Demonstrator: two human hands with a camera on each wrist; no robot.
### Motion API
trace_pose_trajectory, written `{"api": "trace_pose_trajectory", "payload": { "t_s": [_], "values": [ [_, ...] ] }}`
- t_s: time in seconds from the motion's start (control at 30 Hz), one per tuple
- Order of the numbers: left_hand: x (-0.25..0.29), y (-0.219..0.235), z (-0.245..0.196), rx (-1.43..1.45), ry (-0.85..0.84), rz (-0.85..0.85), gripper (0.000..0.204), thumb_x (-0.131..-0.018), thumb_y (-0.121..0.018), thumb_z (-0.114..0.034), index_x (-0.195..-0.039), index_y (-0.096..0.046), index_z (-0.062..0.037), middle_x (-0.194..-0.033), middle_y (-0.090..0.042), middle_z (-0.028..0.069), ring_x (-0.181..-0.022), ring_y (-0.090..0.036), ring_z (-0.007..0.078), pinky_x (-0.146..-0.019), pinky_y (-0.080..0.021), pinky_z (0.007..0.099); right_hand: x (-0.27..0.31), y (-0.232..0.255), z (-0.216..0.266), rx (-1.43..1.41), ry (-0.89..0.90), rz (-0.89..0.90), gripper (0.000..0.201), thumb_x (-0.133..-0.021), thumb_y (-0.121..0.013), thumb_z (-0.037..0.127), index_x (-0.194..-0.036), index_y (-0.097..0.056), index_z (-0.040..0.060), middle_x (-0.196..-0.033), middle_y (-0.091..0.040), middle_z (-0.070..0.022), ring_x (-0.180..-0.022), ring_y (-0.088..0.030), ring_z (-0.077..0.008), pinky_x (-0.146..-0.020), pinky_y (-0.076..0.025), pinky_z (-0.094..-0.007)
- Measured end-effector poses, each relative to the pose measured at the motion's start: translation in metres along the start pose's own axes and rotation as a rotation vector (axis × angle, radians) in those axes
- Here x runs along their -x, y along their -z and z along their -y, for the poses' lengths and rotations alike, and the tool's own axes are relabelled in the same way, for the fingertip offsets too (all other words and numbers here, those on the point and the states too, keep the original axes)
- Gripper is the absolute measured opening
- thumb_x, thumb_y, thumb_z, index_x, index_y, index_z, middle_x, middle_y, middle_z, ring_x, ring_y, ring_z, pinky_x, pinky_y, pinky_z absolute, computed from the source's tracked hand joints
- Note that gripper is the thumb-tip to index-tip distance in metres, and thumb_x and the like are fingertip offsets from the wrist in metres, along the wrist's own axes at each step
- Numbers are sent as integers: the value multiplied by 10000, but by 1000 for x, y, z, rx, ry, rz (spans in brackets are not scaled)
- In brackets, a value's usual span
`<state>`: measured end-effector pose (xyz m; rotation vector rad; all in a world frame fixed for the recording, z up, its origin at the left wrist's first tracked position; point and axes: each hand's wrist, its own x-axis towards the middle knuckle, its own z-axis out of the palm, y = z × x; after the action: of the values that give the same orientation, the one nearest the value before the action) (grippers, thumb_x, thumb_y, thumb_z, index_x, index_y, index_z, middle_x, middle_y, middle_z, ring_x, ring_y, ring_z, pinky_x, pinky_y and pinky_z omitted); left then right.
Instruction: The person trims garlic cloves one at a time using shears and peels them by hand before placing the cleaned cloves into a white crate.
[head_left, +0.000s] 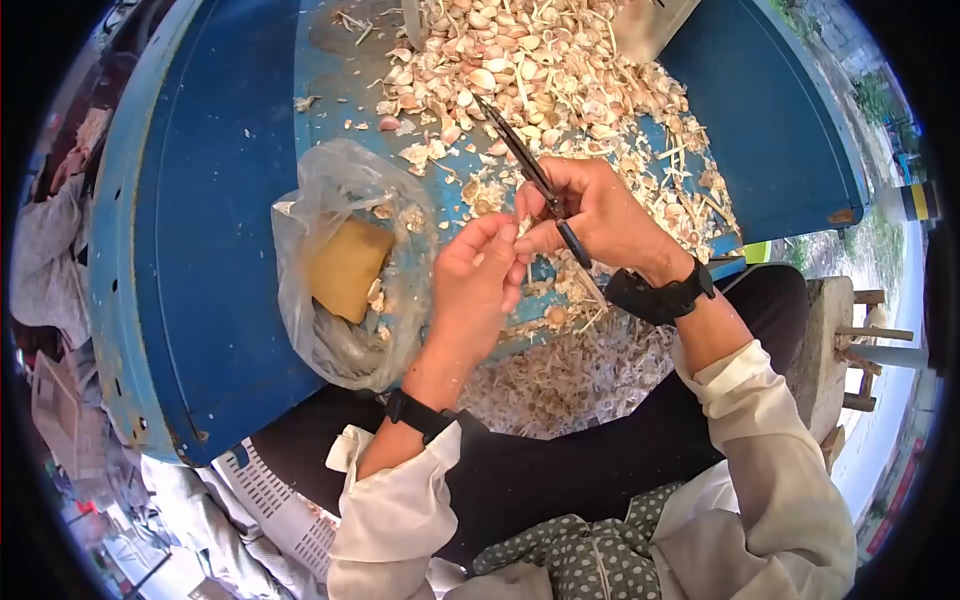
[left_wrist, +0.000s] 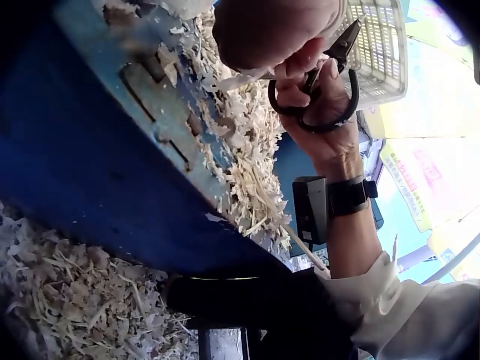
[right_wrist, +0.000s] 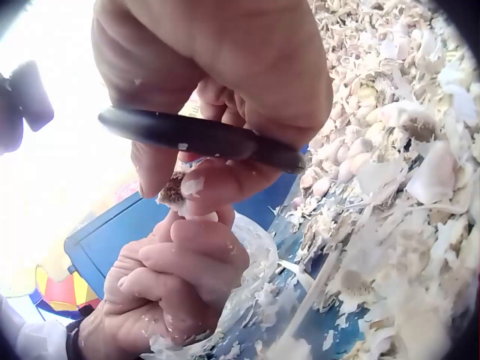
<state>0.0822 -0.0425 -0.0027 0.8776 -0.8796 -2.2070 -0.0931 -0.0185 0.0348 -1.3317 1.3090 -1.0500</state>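
Note:
My right hand holds black-handled scissors, their blades angled up and away over the table. With the same hand's thumb and fingertip I pinch a small piece of garlic that shows a brown, rooty end. My left hand meets it there, thumb and fingers curled in on the garlic from the other side. In the right wrist view one scissor handle crosses in front of the right fingers. Much of the garlic is hidden behind fingertips.
Loose garlic cloves and papery skins cover the middle of the blue table. Left of the hands lies a clear plastic bag with a tan block inside. Skins pile up below the table edge. A white basket stands beyond.

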Motion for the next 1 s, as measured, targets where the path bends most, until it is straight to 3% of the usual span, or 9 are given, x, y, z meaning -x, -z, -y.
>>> {"api": "trace_pose_trajectory", "payload": {
  "t_s": [0.03,0.1,0.17,0.3,0.43,0.63,0.83,0.97,1.0],
  "values": [
    [1,-1,1,11,-18,-9,251,-961,-549,-229,-1125,-539,-39,-809,-582,26,-603,-477,42,-420,-329,149,3,-8,3,3,0,-1,189,-726,-760,67,-802,-587,57,-678,-557,21,-557,-507,-68,-496,-398,-249],
    [0,-3,4,26,-43,-15,267,-958,-554,-233,-1135,-544,-33,-820,-581,28,-616,-478,40,-445,-348,158,8,-24,8,507,538,-175,201,-714,-758,69,-786,-573,42,-636,-523,-34,-543,-508,-110,-503,-393,-274],
    [1,-1,10,260,-55,-153,238,-947,-570,-234,-1084,-547,-40,-823,-596,32,-604,-486,46,-453,-363,168,17,-31,8,500,577,-185,273,-692,-799,127,-784,-562,27,-592,-468,-73,-527,-479,-145,-506,-389,-280],
    [6,26,-2,441,-41,25,84,-934,-555,-134,-973,-538,-61,-876,-599,76,-644,-533,79,-484,-418,187,24,2,24,403,-39,159,389,-661,-837,240,-708,-525,12,-554,-443,-76,-550,-368,-121,-499,-351,-296],
    [4,3,-12,474,-2,-111,113,-927,-515,-152,-957,-535,-46,-854,-574,70,-761,-566,145,-475,-399,192,-29,29,-13,633,84,-227,242,-706,-743,95,-729,-521,1,-593,-503,-120,-544,-407,-184,-532,-389,-333],
    [-4,18,-7,295,102,-78,280,-963,-441,-269,-992,-571,-22,-879,-583,74,-846,-602,193,-523,-464,238,-79,32,-45,942,244,-157,226,-705,-728,97,-750,-529,-1,-623,-533,-138,-543,-444,-282,-539,-397,-368],
    [-10,-9,-13,432,137,-233,368,-997,-402,-347,-994,-576,-23,-905,-605,74,-838,-634,201,-512,-436,227,-37,10,3,233,-58,23,243,-701,-746,156,-693,-560,-1,-591,-562,-133,-531,-414,-286,-524,-405,-325],
    [-9,6,-4,398,166,-152,340,-1000,-410,-327,-959,-571,-31,-873,-590,58,-795,-615,176,-486,-420,205,-76,7,-11,849,12,-327,331,-709,-792,252,-718,-599,-17,-579,-542,-142,-540,-547,-198,-522,-427,-315],
    [-9,11,-3,417,147,-72,323,-998,-423,-320,-950,-566,-34,-853,-579,52,-765,-598,162,-467,-403,192,-90,9,-32,928,40,-391,345,-702,-770,289,-715,-599,-10,-584,-557,-181,-527,-535,-310,-533,-449,-364]
  ]
}}
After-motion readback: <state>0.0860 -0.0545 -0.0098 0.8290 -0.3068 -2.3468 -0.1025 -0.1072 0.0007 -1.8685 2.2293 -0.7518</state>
